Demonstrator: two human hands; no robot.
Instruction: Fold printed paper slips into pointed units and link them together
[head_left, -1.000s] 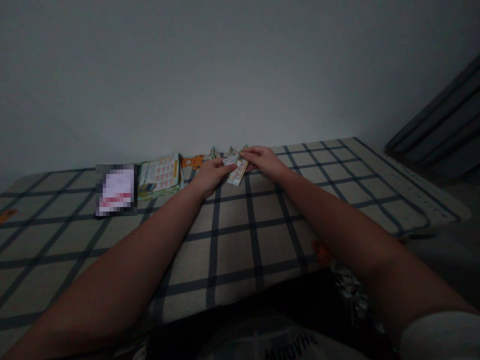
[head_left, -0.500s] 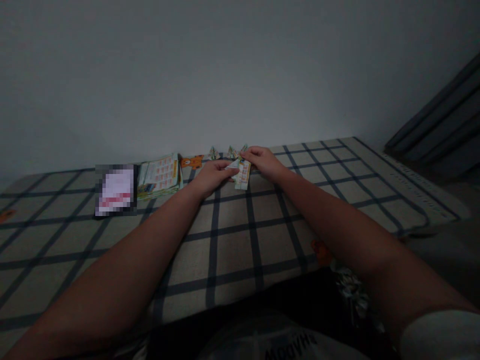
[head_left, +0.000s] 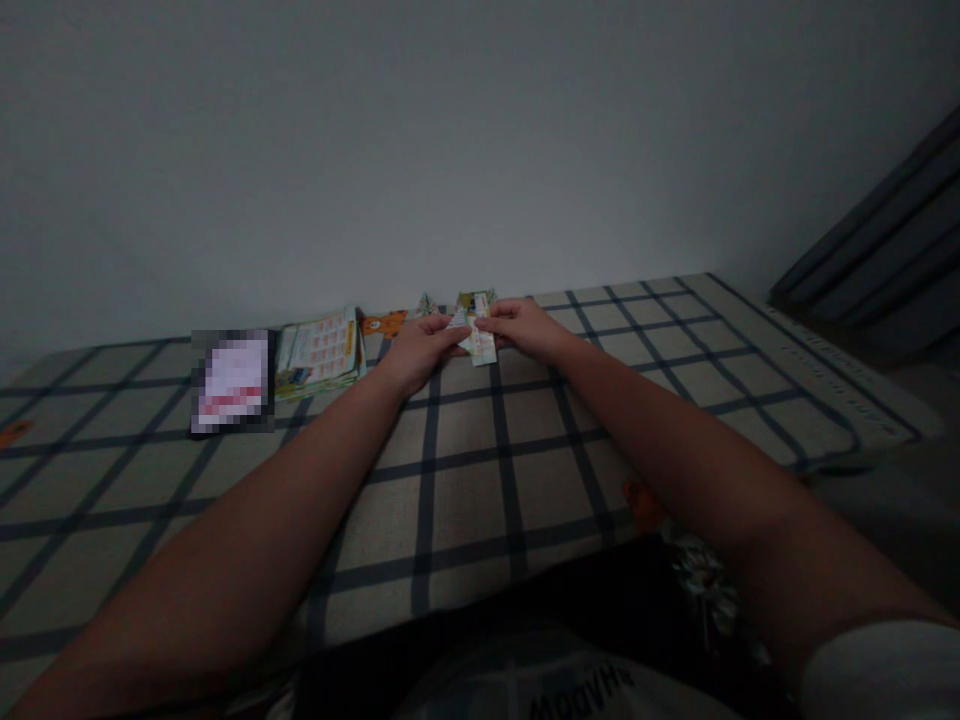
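Observation:
A partly folded piece of printed paper (head_left: 484, 347), white, green and yellow, is held between both hands above the far part of the checked cloth. My left hand (head_left: 420, 350) pinches its left side, thumb on top. On its right edge, my right hand (head_left: 527, 328) grips with thumb and fingertips. Just behind the hands stands a small folded paper piece (head_left: 427, 303); others beside it are largely covered by the held paper. To the left lies a stack of printed sheets (head_left: 319, 350) in the same colours.
A dark-edged device with a blurred bright screen (head_left: 232, 382) lies left of the stack. The checked cloth (head_left: 465, 510) with bear prints covers the surface up to a grey wall (head_left: 480, 150). A dark curtain (head_left: 885, 230) hangs at the right.
The paper has turned and risen slightly, and its right part now looks narrower, folded over. My right hand has shifted down along its edge; my left hand has barely moved.

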